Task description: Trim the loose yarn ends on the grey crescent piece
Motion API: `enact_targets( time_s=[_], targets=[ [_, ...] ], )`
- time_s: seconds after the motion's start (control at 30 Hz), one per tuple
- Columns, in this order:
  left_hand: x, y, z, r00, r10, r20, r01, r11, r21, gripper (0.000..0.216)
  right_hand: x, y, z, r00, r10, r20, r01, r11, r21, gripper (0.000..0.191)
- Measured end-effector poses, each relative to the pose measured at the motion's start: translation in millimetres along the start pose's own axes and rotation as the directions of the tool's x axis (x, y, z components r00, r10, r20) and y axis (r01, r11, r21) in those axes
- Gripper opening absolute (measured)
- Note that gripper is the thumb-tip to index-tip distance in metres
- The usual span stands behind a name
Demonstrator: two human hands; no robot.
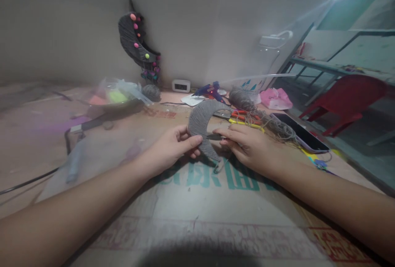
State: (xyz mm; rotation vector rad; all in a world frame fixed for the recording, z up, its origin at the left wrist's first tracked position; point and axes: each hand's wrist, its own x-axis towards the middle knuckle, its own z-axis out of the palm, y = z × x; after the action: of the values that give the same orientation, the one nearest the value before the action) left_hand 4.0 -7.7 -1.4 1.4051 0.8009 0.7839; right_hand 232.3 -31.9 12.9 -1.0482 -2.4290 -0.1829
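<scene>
A crescent wrapped in grey yarn (200,121) stands on edge on the cardboard-covered floor (197,201). My left hand (173,147) pinches its lower left side, thumb on the front. My right hand (249,147) is closed on a small dark tool (214,137), maybe a snipper, whose tip touches the crescent's inner edge. A loose end of yarn (219,167) hangs below the crescent.
A finished crescent with coloured beads (137,42) leans on the wall. A glue gun (208,90), yarn balls (240,98), scissors with orange and yellow handles (245,119) and a phone (300,135) lie right. A plastic bag of supplies (114,96) lies left. A red chair (345,98) stands far right.
</scene>
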Motion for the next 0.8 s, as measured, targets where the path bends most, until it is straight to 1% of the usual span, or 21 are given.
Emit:
enact_targets(
  time_s=[0.23,0.57,0.8],
  targets=[
    [-1.9,2.1,1.3,1.0,-0.002,-0.003,0.002,1.0,-0.009,0.03,0.1,1.1,0.9,1.0,0.008,0.013,-0.008,1.0,0.014,0.031],
    [-0.6,1.7,0.8,1.0,-0.007,-0.003,0.007,1.0,-0.009,0.027,-0.5,1.4,0.3,0.999,0.035,0.038,-0.036,0.999,0.025,0.031],
    [-1.5,3.7,1.8,1.0,-0.013,-0.026,0.012,1.0,-0.019,0.022,-3.2,3.1,3.1,0.996,0.057,-0.075,-0.049,0.994,0.095,0.029]
  ],
)
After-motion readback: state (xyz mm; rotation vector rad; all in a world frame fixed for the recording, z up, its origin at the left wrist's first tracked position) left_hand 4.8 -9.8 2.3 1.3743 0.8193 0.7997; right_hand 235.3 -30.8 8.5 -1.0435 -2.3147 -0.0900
